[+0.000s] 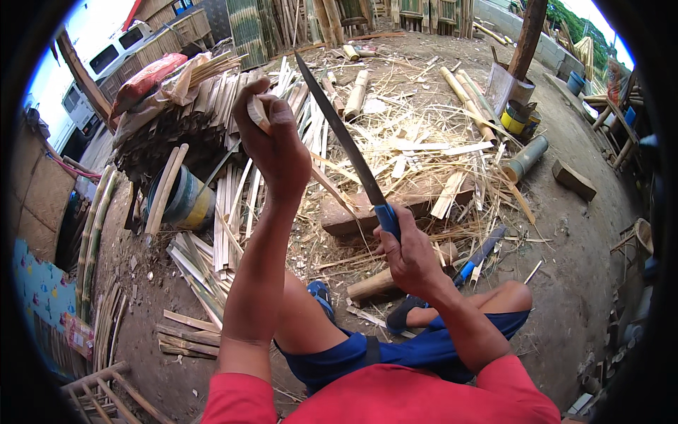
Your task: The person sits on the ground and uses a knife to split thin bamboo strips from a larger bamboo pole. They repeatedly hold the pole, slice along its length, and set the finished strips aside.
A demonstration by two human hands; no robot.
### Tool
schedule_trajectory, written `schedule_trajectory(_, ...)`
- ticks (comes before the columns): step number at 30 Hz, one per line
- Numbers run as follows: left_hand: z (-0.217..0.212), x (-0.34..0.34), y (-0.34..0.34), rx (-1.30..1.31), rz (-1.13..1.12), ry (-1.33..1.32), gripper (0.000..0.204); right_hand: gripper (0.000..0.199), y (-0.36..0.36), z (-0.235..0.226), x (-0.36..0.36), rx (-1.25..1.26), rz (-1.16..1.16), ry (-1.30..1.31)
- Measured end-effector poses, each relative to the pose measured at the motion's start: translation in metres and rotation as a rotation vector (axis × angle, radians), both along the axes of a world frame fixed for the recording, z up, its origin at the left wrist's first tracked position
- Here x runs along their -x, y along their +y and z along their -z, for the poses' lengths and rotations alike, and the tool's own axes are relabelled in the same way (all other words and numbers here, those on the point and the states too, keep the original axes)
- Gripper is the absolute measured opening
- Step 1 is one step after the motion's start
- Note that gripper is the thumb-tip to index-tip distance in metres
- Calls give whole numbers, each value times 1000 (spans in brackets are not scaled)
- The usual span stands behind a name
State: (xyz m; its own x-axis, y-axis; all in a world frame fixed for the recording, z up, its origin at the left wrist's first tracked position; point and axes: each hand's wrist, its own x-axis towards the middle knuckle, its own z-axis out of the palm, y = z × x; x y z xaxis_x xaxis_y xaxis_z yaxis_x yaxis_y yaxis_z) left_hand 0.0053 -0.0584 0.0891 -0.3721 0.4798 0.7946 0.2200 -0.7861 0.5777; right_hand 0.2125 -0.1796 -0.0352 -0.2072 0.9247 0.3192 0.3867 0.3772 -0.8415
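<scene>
Of the hands, the left hand [272, 145] grips a bamboo strip [311, 166], the right hand [404, 256] a blue-handled blade [339, 134], near a yellow-banded bucket [187, 201].

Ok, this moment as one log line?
left hand: grips bamboo strip | right hand: grips knife, blade raised | wood block in front

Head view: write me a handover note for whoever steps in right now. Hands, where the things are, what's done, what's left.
Left hand: raised, closed on the top end of a thin bamboo strip that slants down toward the wooden block.
Right hand: grip closed on the blue handle of a long knife, blade pointing up and away, alongside the strip.
Done: split slats lie piled to the left, shavings cover the ground ahead.
Left: the strip in hand looks only partly worked. Whole bamboo poles lie beyond the block, uncut.
Care: the blade is close to the left forearm.
</scene>
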Motion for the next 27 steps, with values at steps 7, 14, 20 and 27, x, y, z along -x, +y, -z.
schedule_trajectory(7,3,-27,-14,-58,-65,19,30,27,26,-30,39,229,26,-194)
schedule_trajectory(14,1,-31,-6,-92,-97,37,32,25,21,-35,27,12,-3,7)
schedule_trajectory(20,0,-31,-5,-63,-77,-18,32,26,38,-28,36,312,-16,-301)
schedule_trajectory(27,-5,-32,-3,-46,-82,-55,30,23,35,-14,34,-114,53,160)
